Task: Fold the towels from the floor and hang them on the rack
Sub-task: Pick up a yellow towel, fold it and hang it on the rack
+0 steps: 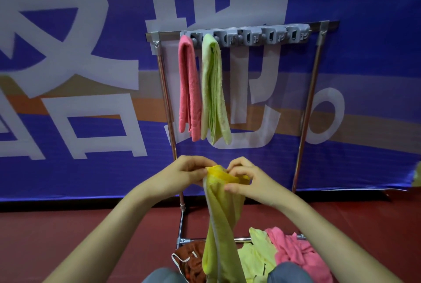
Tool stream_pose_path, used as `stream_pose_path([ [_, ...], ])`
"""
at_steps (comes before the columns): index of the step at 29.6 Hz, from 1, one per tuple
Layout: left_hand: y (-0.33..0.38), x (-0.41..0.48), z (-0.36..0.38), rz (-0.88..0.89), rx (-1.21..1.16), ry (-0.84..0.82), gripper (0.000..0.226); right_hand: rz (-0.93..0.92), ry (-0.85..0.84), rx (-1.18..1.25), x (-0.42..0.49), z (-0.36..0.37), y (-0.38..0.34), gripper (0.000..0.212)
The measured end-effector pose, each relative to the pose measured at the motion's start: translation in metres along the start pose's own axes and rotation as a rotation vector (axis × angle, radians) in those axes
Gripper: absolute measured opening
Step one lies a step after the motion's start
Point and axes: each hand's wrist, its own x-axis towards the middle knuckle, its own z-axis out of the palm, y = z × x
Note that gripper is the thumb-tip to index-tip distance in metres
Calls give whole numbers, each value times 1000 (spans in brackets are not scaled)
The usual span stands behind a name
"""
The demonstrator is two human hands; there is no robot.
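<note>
Our left hand (185,173) and right hand (249,181) meet close together in front of the rack (308,105). Both sets of fingers are curled and pinch the bunched top edge of a yellow towel (222,219). The towel hangs straight down between our forearms, and its lower part covers the middle of the pile on the dark red floor (68,237).

In that pile, near us, a brown towel (192,262) lies at the left, a pale yellow towel (257,257) sits just right of the held one, and a pink floor towel (296,257) lies at the far right. Our knees (289,273) cut into the bottom of the view and hide the pile's near edge.

Farther off, a folded pink towel (188,87) and a folded green towel (213,91) hang side by side at the left end of the rack, under a grey hook strip (262,37). Our left wrist crosses the lower part of the rack's left post. A blue banner (68,169) with large white characters fills the wall behind the rack.
</note>
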Motion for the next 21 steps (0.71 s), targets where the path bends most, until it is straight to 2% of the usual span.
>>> stream_pose_path([
  [3,-1,0,-5,-16,32,0,22,66,-107,-103,-5,-5,12,14],
  [7,-13,-7,-15,-96,170,34,16,109,-80,-311,-13,-22,23,27],
  [11,-24,-13,-11,-122,179,129,18,133,-117,-246,-15,-34,16,19],
  [16,-32,-12,-1,-26,176,236,25,71,93,-174,-8,-50,-1,23],
  [19,-26,-11,-4,67,243,281,20,52,75,-182,-6,-62,-13,20],
  [21,-21,-11,-10,94,278,243,14,57,29,-207,-7,-72,-20,15],
])
